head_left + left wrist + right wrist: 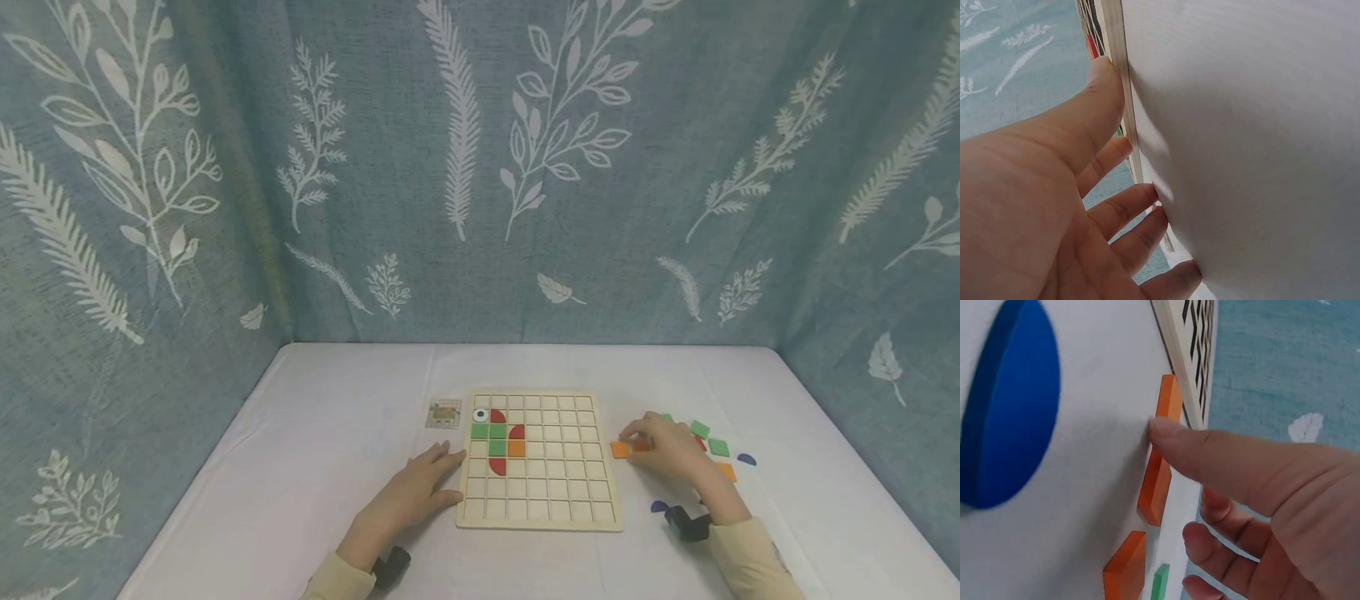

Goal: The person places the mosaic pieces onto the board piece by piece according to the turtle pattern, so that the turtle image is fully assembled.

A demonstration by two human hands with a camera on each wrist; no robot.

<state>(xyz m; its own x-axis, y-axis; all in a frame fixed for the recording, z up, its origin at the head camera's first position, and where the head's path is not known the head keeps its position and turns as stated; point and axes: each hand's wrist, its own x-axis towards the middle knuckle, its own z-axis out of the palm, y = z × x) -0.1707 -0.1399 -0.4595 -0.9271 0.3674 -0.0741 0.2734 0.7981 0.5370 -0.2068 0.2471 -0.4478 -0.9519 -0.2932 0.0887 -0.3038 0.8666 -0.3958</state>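
Tiles [1155,494] in orange at right hand [670,450], board [562,467] at left hand [416,489]

Reaching down with the right hand just past the board's right edge, laying the thumb where two orange tiles are meeting. Showing one of these near the wooden frame, poking out beyond the fingertips, and the other between thumb and index finger in the head view. Curving the remaining fingers loosely behind; not showing clearly whether pinching or merely touching.

Resting the left hand along the board's left edge, spreading thumb and fingers apart, touching the wood with the thumb tip.

Scattering around the right hand and forearm on the white-covered bench [360,400]: green squares [718,448], a partly hidden red piece [701,444], another orange piece [727,472] and blue half-rounds [746,459].

Filling part of the grid, toward its upper left: an eye tile [481,415], three green tiles [498,432], three red quarter-rounds [498,467] and an orange square [517,448]. Lying just left of the board's far corner, a small picture card [444,413]. Hanging behind, a leaf-patterned curtain [555,258].
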